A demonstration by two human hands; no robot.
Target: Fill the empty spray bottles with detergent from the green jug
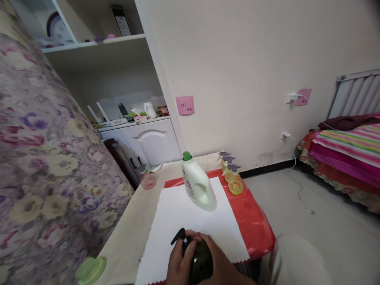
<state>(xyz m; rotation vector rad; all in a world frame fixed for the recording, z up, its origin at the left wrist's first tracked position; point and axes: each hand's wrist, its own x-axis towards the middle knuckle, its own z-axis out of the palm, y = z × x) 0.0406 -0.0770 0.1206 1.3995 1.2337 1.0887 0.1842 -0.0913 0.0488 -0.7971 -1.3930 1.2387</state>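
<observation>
Dark bottle (199, 259): bottom centre of the frame, black spray head pointing left, clasped between both hands.
Left hand (178, 263): wrapped around the bottle's left side, fingers closed on it.
Right hand (221, 265): closed over the bottle's right side and top.
White sheet (178, 221): under the hands, spread over a red cloth (252, 221) on the table (130, 233).
White jug (197, 184): green cap, upright on the sheet, mid-frame.
Yellow spray bottles (233, 178): just right of the jug.
Pink spray bottle (147, 178): left of the jug.
Green lid (90, 270): lower left table edge.
</observation>
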